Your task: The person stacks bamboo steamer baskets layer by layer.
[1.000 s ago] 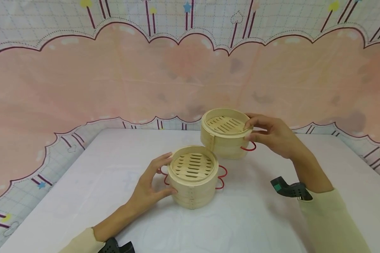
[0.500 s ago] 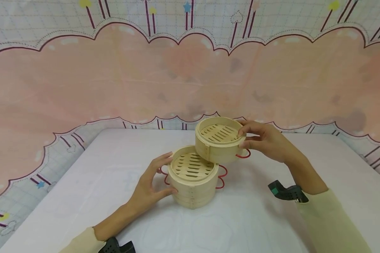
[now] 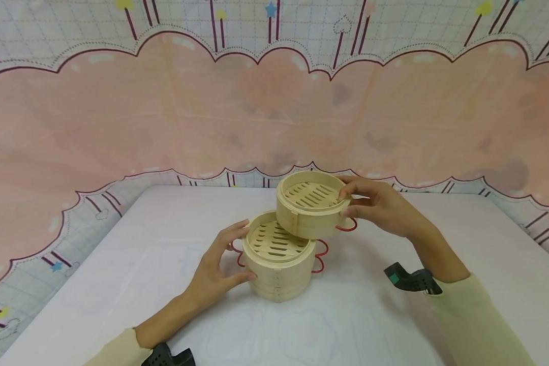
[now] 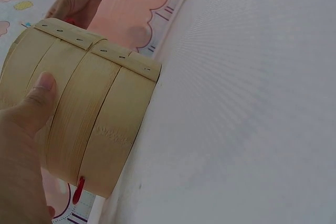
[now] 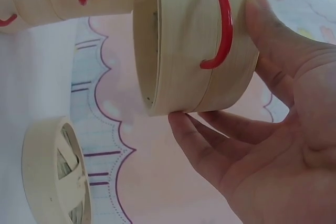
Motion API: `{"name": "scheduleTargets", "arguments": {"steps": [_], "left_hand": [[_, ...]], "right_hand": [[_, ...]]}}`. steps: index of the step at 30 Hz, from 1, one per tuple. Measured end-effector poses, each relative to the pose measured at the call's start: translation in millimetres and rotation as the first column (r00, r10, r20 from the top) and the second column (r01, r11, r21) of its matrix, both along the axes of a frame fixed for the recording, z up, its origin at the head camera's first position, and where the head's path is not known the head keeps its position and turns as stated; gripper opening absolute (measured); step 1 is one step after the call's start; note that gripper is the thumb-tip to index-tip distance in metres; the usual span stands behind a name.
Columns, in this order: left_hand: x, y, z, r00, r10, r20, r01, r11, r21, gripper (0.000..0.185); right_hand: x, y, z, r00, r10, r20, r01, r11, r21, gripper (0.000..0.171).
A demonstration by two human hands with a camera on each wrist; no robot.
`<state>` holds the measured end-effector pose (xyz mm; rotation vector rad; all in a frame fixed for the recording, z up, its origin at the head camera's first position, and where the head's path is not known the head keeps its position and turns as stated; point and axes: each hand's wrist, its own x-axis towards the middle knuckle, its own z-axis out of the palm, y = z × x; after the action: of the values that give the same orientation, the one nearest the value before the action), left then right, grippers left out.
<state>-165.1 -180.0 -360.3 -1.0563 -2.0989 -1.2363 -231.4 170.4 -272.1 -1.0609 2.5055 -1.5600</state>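
Observation:
Two stacked bamboo steamer baskets [image 3: 278,279] stand on the white table, red loop handles on both sides and a slatted bottom showing inside the top one. My left hand [image 3: 217,264] grips the stack's left side, with its thumb [image 4: 41,98] along the near wall. Above the stack's back right, my right hand [image 3: 377,206] holds a third bamboo steamer basket [image 3: 308,219] by its right wall. This basket is slightly tilted and overlaps the stack's far rim in the head view. Its red handle [image 5: 224,24] sits between thumb and fingers in the right wrist view.
A round bamboo piece [image 5: 39,169] with crossed strips lies on the table in the right wrist view; the head view does not show it. Behind the white table [image 3: 164,229] hangs a printed cloth [image 3: 210,117]. Both wrists wear a black device [image 3: 414,278].
My right hand has brought the third basket left and toward me, from behind the stack to over its back right rim. The left hand and the stack have stayed put.

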Motion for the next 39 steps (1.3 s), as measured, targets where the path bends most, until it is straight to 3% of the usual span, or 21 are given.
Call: {"name": "scheduleTargets", "arguments": {"steps": [39], "left_hand": [[2.4, 1, 2.2, 1.0, -0.004, -0.018, 0.003, 1.0, -0.007, 0.084]], "right_hand": [[9.4, -25, -5.3, 0.994, 0.108, -0.017, -0.109, 0.993, -0.051, 0.019]]}}
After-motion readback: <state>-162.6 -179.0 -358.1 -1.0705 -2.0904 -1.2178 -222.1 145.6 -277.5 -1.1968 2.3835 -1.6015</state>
